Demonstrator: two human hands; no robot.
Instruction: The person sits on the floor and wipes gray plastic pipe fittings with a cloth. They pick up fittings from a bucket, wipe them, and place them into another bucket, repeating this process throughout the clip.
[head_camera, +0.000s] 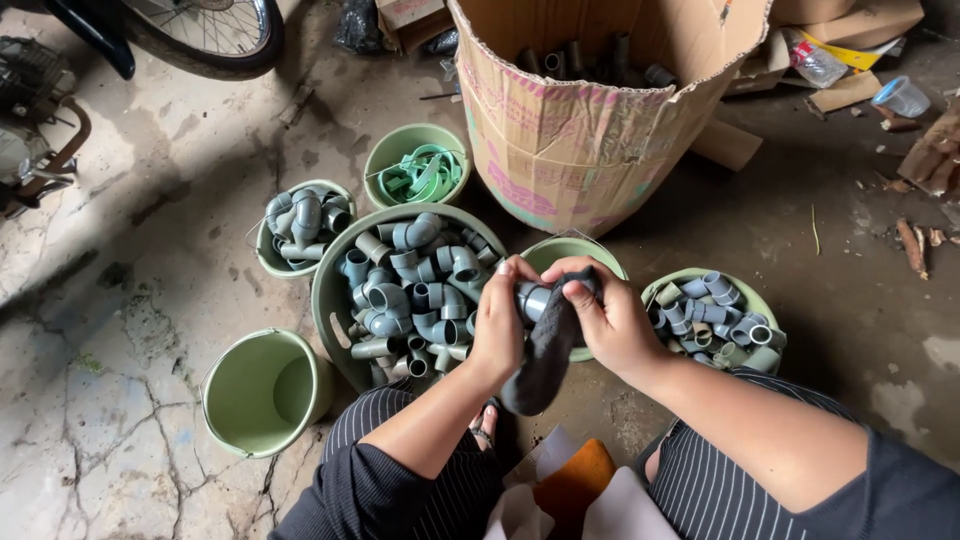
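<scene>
Head view: left hand (497, 325) grips smooth grey plastic pipe fitting (533, 300); right hand (607, 320) clutches soft dark cloth (545, 355) against it.

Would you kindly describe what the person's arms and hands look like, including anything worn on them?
Both forearms are bare, with dark sleeves pushed up near the elbows. The left hand and right hand wear no gloves; no rings, watch or bracelets are visible.

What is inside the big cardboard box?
Inside the cardboard box, a few grey pipe pieces show near the back wall. Its front wall hides whatever lies lower down.
</scene>
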